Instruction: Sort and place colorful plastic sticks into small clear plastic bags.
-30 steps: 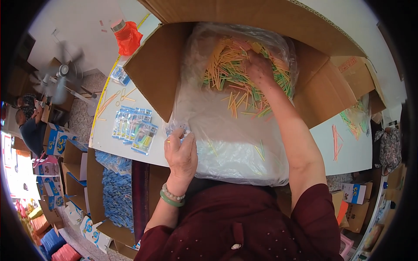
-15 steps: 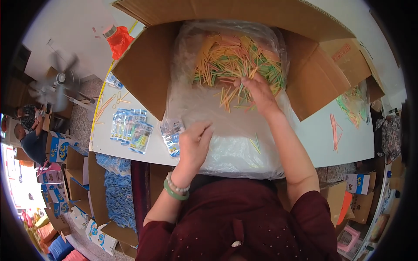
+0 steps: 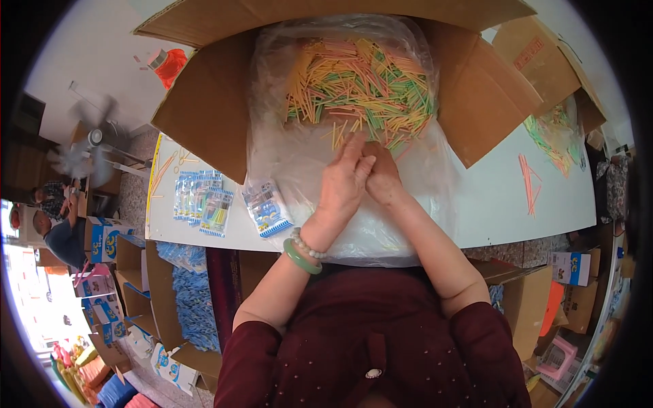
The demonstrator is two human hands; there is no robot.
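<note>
The person's 2 hands meet over a clear plastic bag (image 3: 299,170) that lines an open cardboard box (image 3: 211,115) on the white surface (image 3: 496,204). The left hand (image 3: 343,180) has its fingers stretched out and close together, pointing toward the pile of thin coloured sticks (image 3: 360,85) in yellow, green, orange and pink that lies deeper in the bag. The right hand (image 3: 384,177) presses against the left one, its fingers bent; it is not possible to tell if it holds sticks, because the left hand covers part of it. A few loose sticks lie just in front of the fingertips. On the left wrist sit a green bangle (image 3: 300,258) and a bead bracelet (image 3: 307,246).

Beside the bag, on the person's left, a small packet with blue edges (image 3: 266,208) lies on the surface, and further left a row of similar packets (image 3: 203,202). On the right side, some orange sticks (image 3: 527,180) lie loose, well apart from the hands.
</note>
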